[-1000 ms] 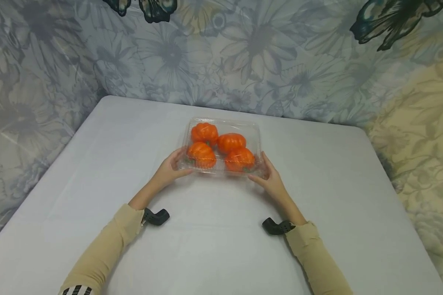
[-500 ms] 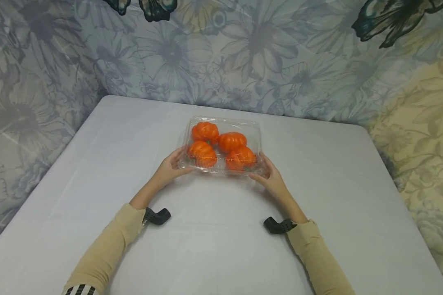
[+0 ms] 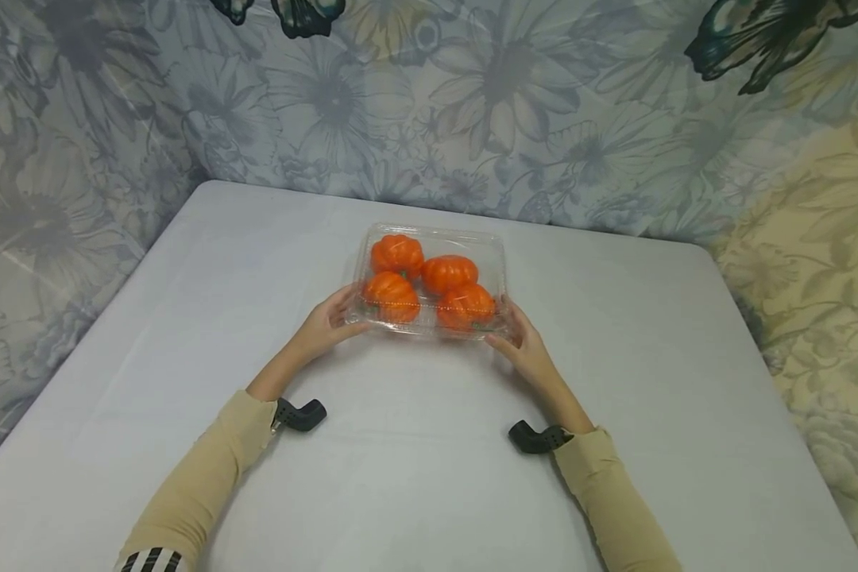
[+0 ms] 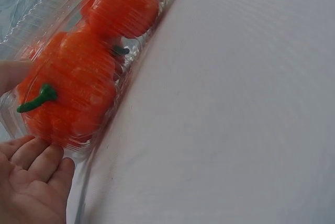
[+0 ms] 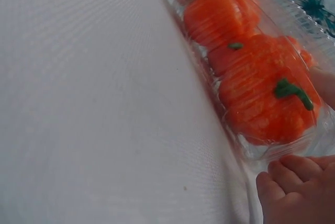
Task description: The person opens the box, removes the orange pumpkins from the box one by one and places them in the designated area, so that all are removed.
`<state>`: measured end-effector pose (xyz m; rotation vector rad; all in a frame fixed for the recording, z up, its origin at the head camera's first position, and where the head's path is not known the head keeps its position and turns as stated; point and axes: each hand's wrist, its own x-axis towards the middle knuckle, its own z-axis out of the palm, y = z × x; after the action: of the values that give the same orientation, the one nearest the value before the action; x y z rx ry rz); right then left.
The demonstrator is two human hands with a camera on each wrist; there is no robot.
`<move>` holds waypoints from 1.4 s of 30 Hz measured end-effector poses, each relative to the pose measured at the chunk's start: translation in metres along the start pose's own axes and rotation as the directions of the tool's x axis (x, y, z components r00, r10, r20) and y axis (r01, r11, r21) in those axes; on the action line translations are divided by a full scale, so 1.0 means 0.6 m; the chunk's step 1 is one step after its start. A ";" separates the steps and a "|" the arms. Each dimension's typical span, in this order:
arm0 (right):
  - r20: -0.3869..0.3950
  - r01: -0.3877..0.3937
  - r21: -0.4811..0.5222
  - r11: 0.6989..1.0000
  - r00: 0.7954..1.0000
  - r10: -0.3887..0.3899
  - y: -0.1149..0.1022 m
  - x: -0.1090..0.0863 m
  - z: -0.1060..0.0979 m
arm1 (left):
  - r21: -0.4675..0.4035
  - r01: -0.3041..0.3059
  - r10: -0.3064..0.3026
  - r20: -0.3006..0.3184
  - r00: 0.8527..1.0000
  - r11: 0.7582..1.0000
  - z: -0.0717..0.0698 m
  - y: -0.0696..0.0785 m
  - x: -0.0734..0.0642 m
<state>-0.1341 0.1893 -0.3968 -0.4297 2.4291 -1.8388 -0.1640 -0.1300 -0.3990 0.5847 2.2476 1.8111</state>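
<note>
A clear plastic clamshell container (image 3: 485,248) sits toward the back of the white table, holding several orange pumpkins (image 3: 393,295) with green stems. My left hand (image 3: 320,326) grips its near left corner, thumb at the front edge and fingers along the side. At the near right corner, my right hand (image 3: 531,348) holds it the same way. The left wrist view shows curled fingers (image 4: 46,161) at the container's end, below a pumpkin (image 4: 78,85). In the right wrist view, fingers (image 5: 293,174) lie against the opposite end, close to another pumpkin (image 5: 264,96).
The white-covered table (image 3: 415,477) extends around the container on all sides. Behind it stands a floral-patterned backdrop (image 3: 500,103) with butterfly prints. Both forearms, in tan sleeves, wear a black wrist device, on the left (image 3: 302,415) and on the right (image 3: 536,438).
</note>
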 end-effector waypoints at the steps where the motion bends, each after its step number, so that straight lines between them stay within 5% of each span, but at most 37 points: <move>1: 0.000 0.003 0.001 1.000 1.000 -0.003 0.000 0.000 0.000 | 0.000 -0.004 0.004 0.004 1.000 1.000 0.000 0.000 0.000; 11: 0.012 0.020 0.024 1.000 1.000 -0.021 0.007 0.000 -0.004 | 0.015 -0.013 0.013 0.010 1.000 1.000 -0.002 -0.004 0.001; 23: -0.002 0.018 0.037 0.999 1.000 -0.018 0.006 0.002 -0.002 | 0.003 -0.099 0.099 0.010 0.995 0.995 -0.005 -0.019 0.004; 29: -0.005 0.033 0.031 0.999 0.999 -0.033 0.008 0.003 -0.003 | -0.027 -0.076 0.076 0.008 0.997 0.997 -0.009 -0.053 0.013; 37: -0.025 0.021 0.008 1.000 0.999 -0.020 0.007 0.002 -0.007 | -0.125 -0.074 0.080 0.046 0.996 0.989 -0.007 -0.059 0.020; 42: -0.018 0.001 0.032 0.999 1.000 -0.001 0.010 0.006 -0.002 | -0.107 -0.068 0.070 0.012 0.998 0.992 -0.006 -0.060 0.014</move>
<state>-0.1388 0.1912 -0.4016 -0.4144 2.4072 -1.8873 -0.1796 -0.1356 -0.4322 0.6614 2.1296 1.9386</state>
